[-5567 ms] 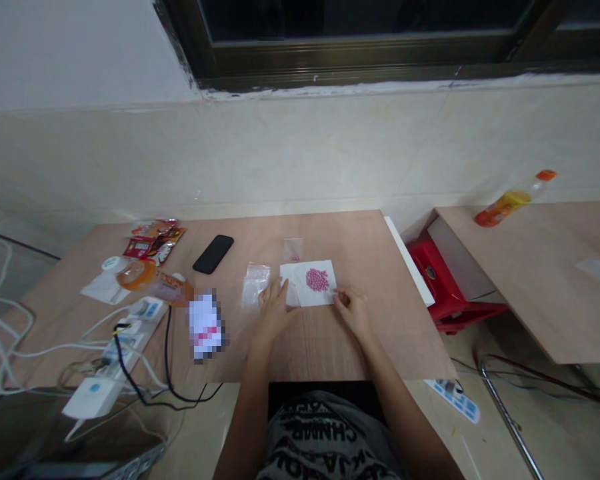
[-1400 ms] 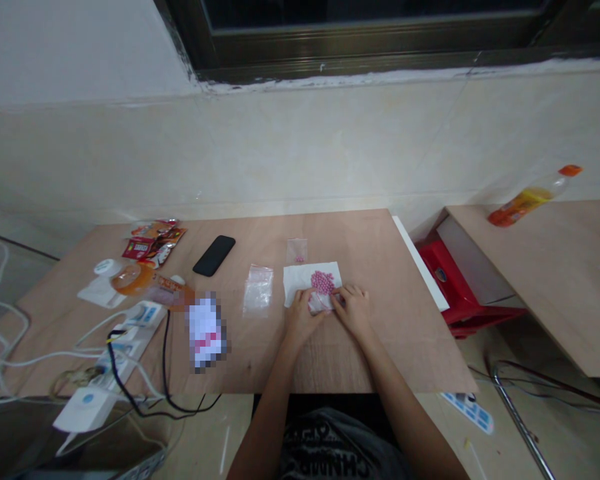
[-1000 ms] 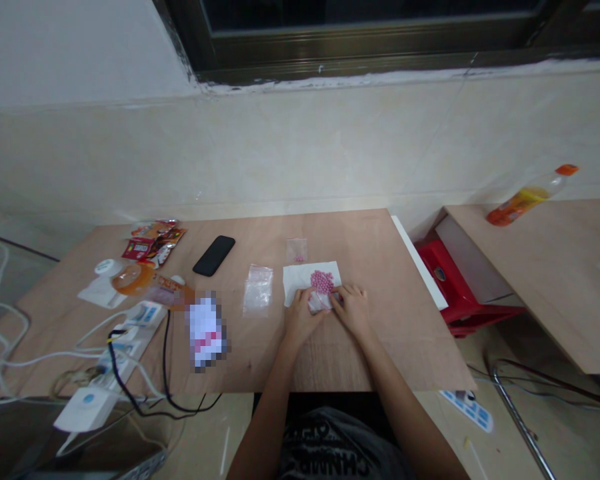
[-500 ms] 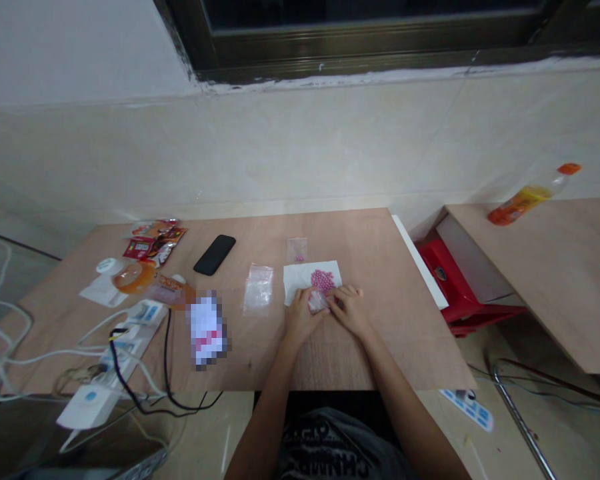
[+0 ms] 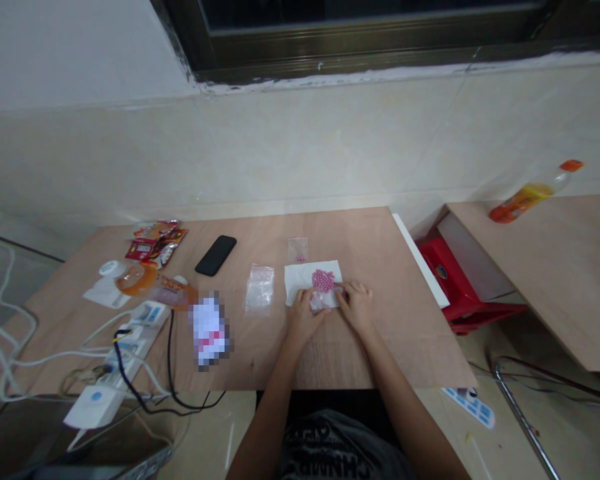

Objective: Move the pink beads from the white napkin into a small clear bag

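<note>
- Two hands work at the near edge of a white napkin point(image 5: 300, 283), which lies flat on the worktop point(image 5: 380, 353).
- Your left hand point(image 5: 303, 319) pinches a small clear bag point(image 5: 319, 303) between thumb and fingers, and the bag rests on the napkin.
- Your right hand point(image 5: 355, 307) sits just beside the bag, fingers lightly curled; you cannot tell whether it grips the bag too.
- A heap of pink beads point(image 5: 323, 281) lies on the napkin, just above the small clear bag and touching your right fingertips or very near them.
- Another clear bag point(image 5: 260, 287) lies flat left of the napkin.
- A tiny bag point(image 5: 297, 249) with a few pink beads inside lies beyond the napkin.
- Farther left on the worktop, you have a black phone point(image 5: 216, 255), snack packets point(image 5: 156, 241), an orange bottle on its side point(image 5: 140, 279) and a blurred white packet point(image 5: 209, 330).
- A power strip point(image 5: 140, 327) with cables sits at the worktop's left edge.
- To your right, a red stool point(image 5: 445, 277) stands below a second worktop point(image 5: 545, 267) holding a lying bottle point(image 5: 523, 200).
</note>
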`<state>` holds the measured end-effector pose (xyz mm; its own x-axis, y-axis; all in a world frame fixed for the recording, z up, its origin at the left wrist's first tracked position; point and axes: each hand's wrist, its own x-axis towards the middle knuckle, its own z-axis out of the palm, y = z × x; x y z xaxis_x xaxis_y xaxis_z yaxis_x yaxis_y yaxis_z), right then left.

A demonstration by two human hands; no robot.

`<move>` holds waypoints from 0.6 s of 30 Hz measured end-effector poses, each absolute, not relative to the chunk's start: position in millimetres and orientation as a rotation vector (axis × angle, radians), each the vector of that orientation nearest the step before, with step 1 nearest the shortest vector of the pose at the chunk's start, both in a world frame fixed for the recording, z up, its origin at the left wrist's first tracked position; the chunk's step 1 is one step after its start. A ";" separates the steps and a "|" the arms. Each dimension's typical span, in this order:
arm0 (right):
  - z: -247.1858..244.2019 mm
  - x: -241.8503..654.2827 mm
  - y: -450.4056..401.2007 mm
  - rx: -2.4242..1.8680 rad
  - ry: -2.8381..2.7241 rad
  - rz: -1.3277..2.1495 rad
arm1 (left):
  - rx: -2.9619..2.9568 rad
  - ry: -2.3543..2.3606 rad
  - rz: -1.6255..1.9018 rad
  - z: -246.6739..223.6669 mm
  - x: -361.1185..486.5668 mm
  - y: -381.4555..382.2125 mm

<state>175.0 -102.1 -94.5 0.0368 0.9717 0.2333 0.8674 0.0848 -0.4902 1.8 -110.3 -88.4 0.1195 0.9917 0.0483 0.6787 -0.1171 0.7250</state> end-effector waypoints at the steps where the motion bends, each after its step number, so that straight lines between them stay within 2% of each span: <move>1: -94.5 174.7 -102.1 -1.817 -1.864 0.255 | 1.859 1.608 0.752 -88.5 1.8 -110.5; 18: -94.2 173.3 -101.3 -1.865 -1.834 0.253 | 1.805 1.606 0.756 -89.4 1.7 -110.4</move>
<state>173.3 -101.3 -94.2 0.0711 0.9740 0.2151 0.8793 0.0406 -0.4746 1.7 -110.4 -89.4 0.1057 0.9941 0.0240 0.6519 -0.0875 0.7532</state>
